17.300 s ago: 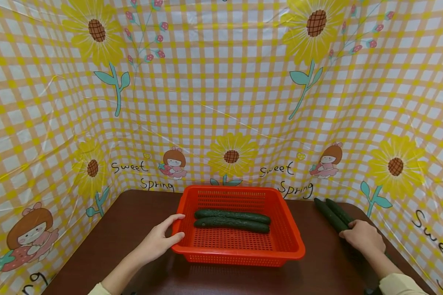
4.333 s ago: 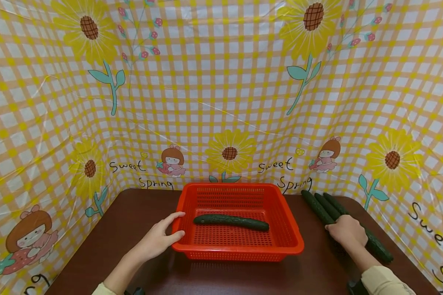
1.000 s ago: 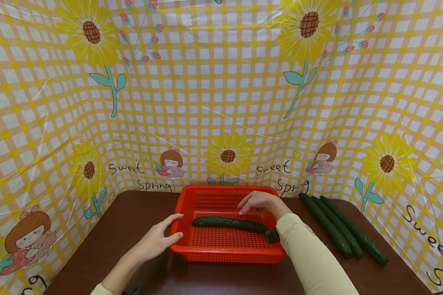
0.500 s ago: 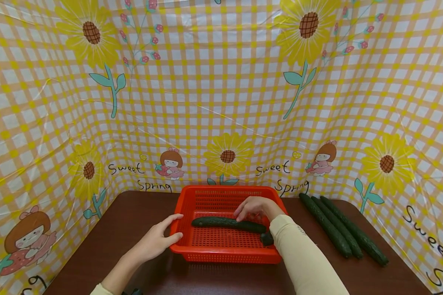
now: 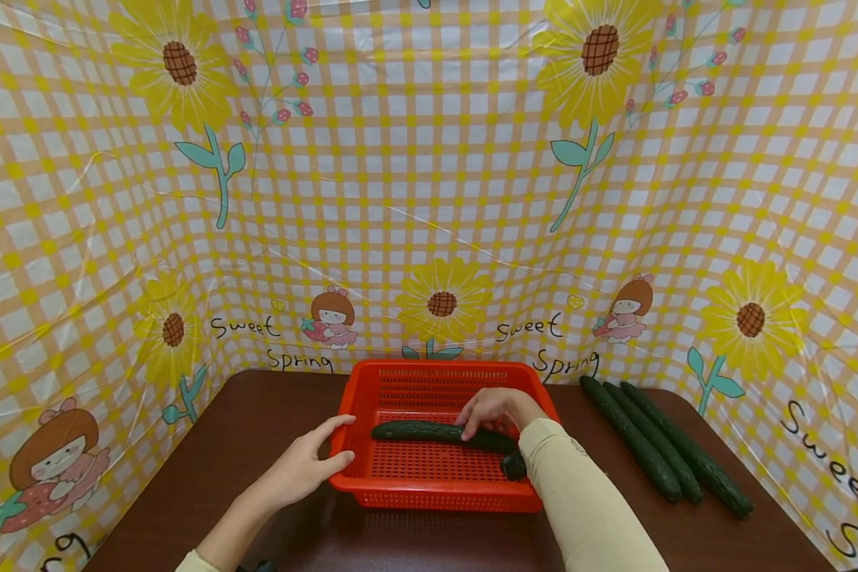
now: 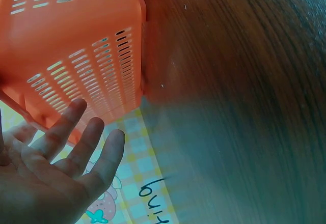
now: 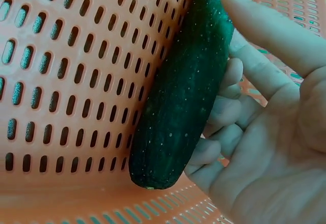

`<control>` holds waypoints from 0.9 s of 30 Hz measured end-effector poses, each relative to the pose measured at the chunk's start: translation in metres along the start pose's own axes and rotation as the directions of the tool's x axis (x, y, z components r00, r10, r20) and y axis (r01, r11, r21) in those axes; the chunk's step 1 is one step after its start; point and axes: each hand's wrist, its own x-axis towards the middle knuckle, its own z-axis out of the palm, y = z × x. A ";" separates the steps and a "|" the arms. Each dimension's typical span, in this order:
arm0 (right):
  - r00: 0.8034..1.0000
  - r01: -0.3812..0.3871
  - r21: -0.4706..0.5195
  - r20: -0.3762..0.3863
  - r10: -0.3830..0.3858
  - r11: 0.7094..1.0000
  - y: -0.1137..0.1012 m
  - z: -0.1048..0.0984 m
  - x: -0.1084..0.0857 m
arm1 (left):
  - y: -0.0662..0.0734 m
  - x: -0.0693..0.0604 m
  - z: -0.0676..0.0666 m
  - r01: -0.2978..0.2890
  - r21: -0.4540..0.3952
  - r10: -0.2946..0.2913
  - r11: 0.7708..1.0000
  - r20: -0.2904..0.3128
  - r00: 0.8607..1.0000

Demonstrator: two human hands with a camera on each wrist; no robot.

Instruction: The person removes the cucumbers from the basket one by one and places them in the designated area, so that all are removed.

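Observation:
A dark green cucumber [image 5: 418,431] lies crosswise in the red plastic basket [image 5: 436,496]. My right hand [image 5: 488,410] reaches inside and grips it right of its middle. In the right wrist view the thumb rests on one side of the cucumber [image 7: 175,102] and the curled fingers of the right hand [image 7: 270,96] lie along the other. At the basket's left rim is my left hand [image 5: 307,459], thumb and forefinger spread and touching the edge. Seen from the left wrist, the left hand [image 6: 61,168] has its other fingers extended beside the basket's slotted outer wall [image 6: 91,61].
On the dark brown table [image 5: 272,405], right of the basket, three cucumbers [image 5: 661,449] lie side by side at a slant. A checked sunflower-print cloth [image 5: 415,199] hangs round the back and both sides of the table.
Since 4.3 s ago, a third cucumber rests at the right, and my right hand has come from there into the basket. Over the last second it has lowered onto the cucumber; the left hand stays put.

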 end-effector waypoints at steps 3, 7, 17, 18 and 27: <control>1.000 -0.007 -0.033 0.005 0.007 0.999 0.000 0.000 -0.001 | -0.001 0.000 0.000 0.004 0.000 -0.004 1.000 -0.001 1.000; 1.000 -0.007 -0.080 0.010 0.008 0.997 -0.001 0.001 -0.004 | -0.001 0.001 -0.001 0.005 0.009 -0.005 1.000 -0.001 1.000; 1.000 0.031 -0.131 0.004 -0.031 0.991 -0.007 0.004 -0.007 | 0.001 -0.001 -0.002 -0.002 -0.003 0.002 1.000 0.007 1.000; 0.999 0.034 -0.137 -0.008 -0.036 0.990 -0.008 0.004 -0.007 | 0.001 -0.001 -0.002 -0.003 -0.003 0.003 1.000 0.005 1.000; 0.985 0.093 -0.136 -0.132 -0.111 0.986 -0.007 0.006 -0.003 | -0.001 0.000 -0.001 -0.003 -0.008 0.003 1.000 0.000 1.000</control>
